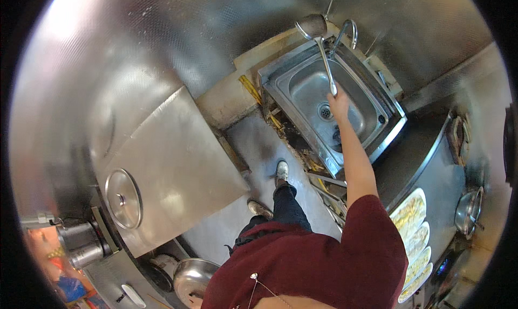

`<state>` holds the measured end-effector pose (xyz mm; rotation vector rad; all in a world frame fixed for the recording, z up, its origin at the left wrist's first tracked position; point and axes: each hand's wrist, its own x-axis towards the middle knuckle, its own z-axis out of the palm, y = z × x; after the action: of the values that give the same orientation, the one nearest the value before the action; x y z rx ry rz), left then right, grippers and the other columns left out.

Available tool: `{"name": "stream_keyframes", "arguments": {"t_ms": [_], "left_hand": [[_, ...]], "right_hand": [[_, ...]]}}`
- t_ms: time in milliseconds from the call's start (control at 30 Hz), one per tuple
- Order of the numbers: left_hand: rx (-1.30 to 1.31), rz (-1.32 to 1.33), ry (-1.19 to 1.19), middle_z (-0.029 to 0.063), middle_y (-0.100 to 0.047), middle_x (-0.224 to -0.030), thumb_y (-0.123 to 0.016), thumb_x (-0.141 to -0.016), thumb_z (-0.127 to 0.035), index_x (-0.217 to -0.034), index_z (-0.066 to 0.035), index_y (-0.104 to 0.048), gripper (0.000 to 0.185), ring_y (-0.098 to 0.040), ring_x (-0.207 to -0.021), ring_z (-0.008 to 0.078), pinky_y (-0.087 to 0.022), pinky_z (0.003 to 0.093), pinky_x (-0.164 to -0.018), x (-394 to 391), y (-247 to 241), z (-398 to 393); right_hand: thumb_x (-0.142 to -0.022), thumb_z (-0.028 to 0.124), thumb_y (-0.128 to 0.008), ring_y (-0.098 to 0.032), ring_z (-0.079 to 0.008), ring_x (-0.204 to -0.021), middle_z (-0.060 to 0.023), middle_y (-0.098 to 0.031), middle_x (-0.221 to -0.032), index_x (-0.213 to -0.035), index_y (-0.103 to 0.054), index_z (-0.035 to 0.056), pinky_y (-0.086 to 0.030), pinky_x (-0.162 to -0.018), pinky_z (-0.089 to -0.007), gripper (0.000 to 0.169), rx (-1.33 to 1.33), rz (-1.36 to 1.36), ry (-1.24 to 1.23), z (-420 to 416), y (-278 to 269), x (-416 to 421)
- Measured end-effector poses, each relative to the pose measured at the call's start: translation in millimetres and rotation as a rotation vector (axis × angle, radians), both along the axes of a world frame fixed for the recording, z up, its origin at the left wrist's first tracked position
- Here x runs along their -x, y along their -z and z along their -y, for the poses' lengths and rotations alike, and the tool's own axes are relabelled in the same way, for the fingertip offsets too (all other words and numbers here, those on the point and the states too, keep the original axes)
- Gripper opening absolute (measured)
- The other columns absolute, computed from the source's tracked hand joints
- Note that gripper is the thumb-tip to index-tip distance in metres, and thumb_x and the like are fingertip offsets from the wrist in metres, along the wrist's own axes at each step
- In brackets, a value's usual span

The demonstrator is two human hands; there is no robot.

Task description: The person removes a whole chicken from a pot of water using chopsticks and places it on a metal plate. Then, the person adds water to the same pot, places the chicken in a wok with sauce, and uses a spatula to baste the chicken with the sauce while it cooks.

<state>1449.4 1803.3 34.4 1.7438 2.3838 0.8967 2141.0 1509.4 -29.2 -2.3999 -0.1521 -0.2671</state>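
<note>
My right hand (339, 104) is closed on the handle end of a long metal ladle (327, 66), above a stainless steel sink (299, 76). The ladle's bowl end lies at the back left corner of the sink, in front of a dark round thing (315, 25) that I cannot make out. To its right rises a curved metal faucet (353, 33). Below the hand show the drain (325, 111) and a dark object (336, 137) in the basin, partly hidden by my forearm. My left hand is out of view.
A steel worktop (174, 147) with a round metal lid (123, 197) is on the left. Dirty oval plates (409, 212) stand in a row on the right counter, near a metal bowl (468, 214). A large metal basin (194, 276) and a steel pot (83, 244) are lower left.
</note>
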Motion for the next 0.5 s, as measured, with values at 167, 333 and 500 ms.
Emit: {"name": "stream_keyframes", "arguments": {"t_ms": [167, 333, 500], "left_hand": [[-0.109, -0.017, 0.052, 0.0153, -0.061, -0.089, -0.045, -0.087, -0.04, -0.094, -0.001, -0.062, 0.043, -0.056, -0.074, 0.0285, -0.046, 0.036, -0.065, -80.2, -19.7, -10.5], [-0.125, -0.05, 0.055, 0.0149, -0.06, -0.087, -0.045, -0.087, -0.04, -0.092, -0.001, -0.062, 0.043, -0.055, -0.072, 0.0278, -0.045, 0.0356, -0.064, -128.5, -29.9, -12.9], [-0.133, -0.059, 0.073, 0.0145, -0.06, -0.085, -0.046, -0.086, -0.041, -0.09, -0.002, -0.062, 0.042, -0.054, -0.07, 0.027, -0.045, 0.0352, -0.062, -145.4, -37.8, -14.3]], "right_hand": [[-0.072, 0.018, -0.055, -0.044, -0.0393, -0.108, -0.0257, -0.041, -0.123, -0.09, -0.053, -0.0046, -0.037, -0.089, -0.0418, 0.029, -0.059, 0.146, -0.074, -23.5, 31.2, -114.4], [-0.071, 0.018, -0.056, -0.038, -0.0384, -0.115, -0.0234, -0.03, -0.133, -0.09, -0.051, -0.006, -0.034, -0.094, -0.0401, 0.031, -0.043, 0.074, -0.075, -42.4, 49.6, -168.7], [-0.07, 0.02, -0.058, -0.041, -0.0377, -0.114, -0.0253, -0.035, -0.129, -0.105, -0.049, -0.0091, -0.035, -0.093, -0.0385, 0.046, -0.167, 0.05, -0.072, -69.9, 61.6, -189.4]]}}
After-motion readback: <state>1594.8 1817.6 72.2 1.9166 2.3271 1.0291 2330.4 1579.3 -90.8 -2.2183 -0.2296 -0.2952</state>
